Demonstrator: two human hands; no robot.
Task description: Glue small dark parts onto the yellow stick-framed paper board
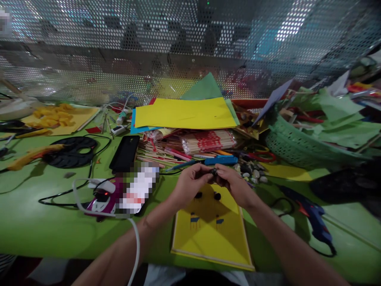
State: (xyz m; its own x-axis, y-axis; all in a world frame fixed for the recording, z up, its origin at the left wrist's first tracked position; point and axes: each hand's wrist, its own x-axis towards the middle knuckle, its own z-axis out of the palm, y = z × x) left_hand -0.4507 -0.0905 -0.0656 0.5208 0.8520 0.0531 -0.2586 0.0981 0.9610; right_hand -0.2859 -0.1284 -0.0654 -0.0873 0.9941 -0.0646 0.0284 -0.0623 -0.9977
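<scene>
My left hand (192, 182) and my right hand (233, 183) meet above the far end of a yellow board (212, 244) with a pale raised edge. Pinched between the fingertips of both is a small dark piece (213, 171), pebble-like, its exact kind too small to tell. On the board, just below the hands, sit two black round pieces, one a black round piece (217, 196) near my right wrist. Lower down are two small blue and dark shapes (194, 219) with thin stick-like legs. Several pebbles (255, 174) lie beyond my right hand.
A blue glue gun (315, 218) lies at right, a yellow one (35, 155) at left. Left of the board are a phone (139, 190) and a purple power strip (105, 198) with cables. Yellow paper (184, 114), sticks and a green basket (297, 143) stand behind.
</scene>
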